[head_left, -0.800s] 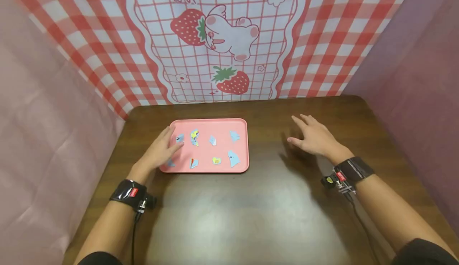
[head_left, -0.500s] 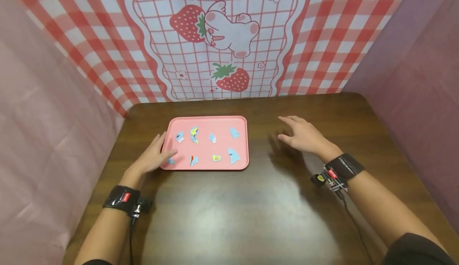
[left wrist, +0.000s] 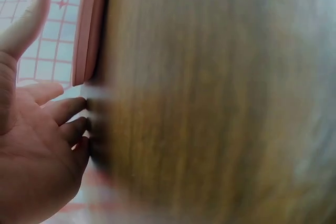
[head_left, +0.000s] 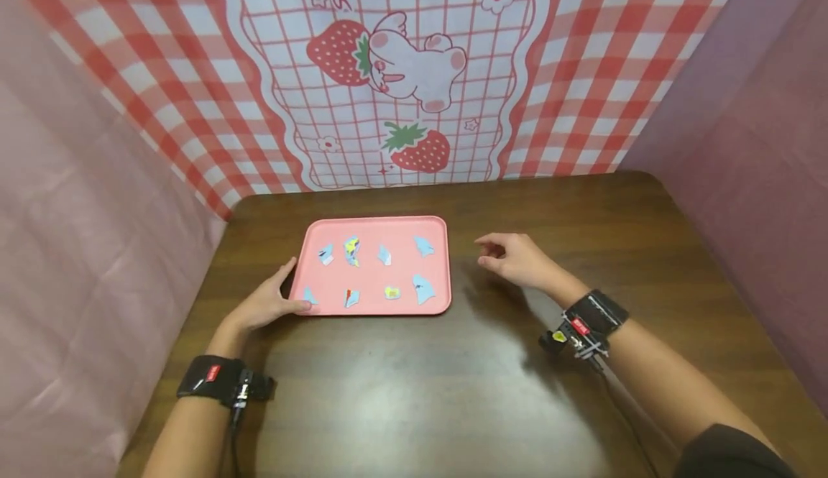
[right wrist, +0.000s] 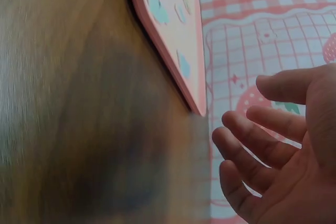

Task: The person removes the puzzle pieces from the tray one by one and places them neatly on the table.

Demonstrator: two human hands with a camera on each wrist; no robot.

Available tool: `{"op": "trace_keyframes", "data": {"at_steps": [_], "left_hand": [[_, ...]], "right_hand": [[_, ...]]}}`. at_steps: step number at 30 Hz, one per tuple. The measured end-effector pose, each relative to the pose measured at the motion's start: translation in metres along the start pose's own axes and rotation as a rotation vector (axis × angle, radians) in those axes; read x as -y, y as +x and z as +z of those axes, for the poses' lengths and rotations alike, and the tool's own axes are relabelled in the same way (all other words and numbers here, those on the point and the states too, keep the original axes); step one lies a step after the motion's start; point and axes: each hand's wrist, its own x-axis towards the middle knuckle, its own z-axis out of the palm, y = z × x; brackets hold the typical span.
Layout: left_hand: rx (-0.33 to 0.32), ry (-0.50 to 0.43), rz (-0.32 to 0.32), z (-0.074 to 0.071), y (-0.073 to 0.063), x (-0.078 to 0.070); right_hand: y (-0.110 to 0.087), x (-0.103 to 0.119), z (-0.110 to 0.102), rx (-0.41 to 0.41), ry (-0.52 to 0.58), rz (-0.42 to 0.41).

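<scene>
A pink tray lies on the table, holding several small flat irregular pieces in two rows. Most are light blue, such as the fin-shaped piece at the near right; a yellow and blue piece lies in the far row. At the tray's left end is my left hand, its thumb over the near left corner and its fingers beside the outer edge; whether they touch cannot be told. My right hand hovers to the right of the tray, apart from it, fingers loosely bent and holding nothing.
The dark wooden table extends in front of the tray and to its right. Behind it hangs a red and white checked cloth with strawberries. Pink curtains flank the left and right sides. Each wrist wears a camera strap with a cable.
My left hand has drawn back from over the tray's left side to its near left corner. My right hand has moved left, nearer the tray, and its fingers have bent more.
</scene>
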Motion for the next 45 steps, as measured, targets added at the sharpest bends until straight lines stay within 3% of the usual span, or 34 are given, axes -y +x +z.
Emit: {"op": "trace_keyframes", "data": {"at_steps": [8, 12, 17, 22, 34, 41, 45], "left_hand": [[0.007, -0.037, -0.024, 0.004, -0.003, 0.005], [0.005, -0.032, -0.020, 0.005, -0.002, 0.007], [0.007, -0.016, -0.026, 0.006, -0.002, 0.008], [0.001, 0.006, -0.033, 0.007, -0.001, 0.007], [-0.001, 0.027, -0.039, 0.007, 0.002, 0.006], [-0.005, 0.014, -0.048, 0.009, 0.002, 0.007], [-0.003, 0.003, -0.052, 0.009, 0.002, 0.007]], "right_hand": [[0.016, 0.012, 0.032, 0.007, 0.045, -0.019], [0.025, 0.020, 0.052, 0.015, 0.009, -0.056], [0.035, 0.032, 0.075, 0.073, -0.047, -0.042], [0.041, 0.041, 0.092, 0.054, -0.155, -0.053], [0.047, 0.060, 0.111, 0.053, -0.357, 0.171], [0.050, 0.063, 0.113, 0.047, -0.341, 0.284], [0.051, 0.063, 0.114, 0.059, -0.317, 0.294]]}}
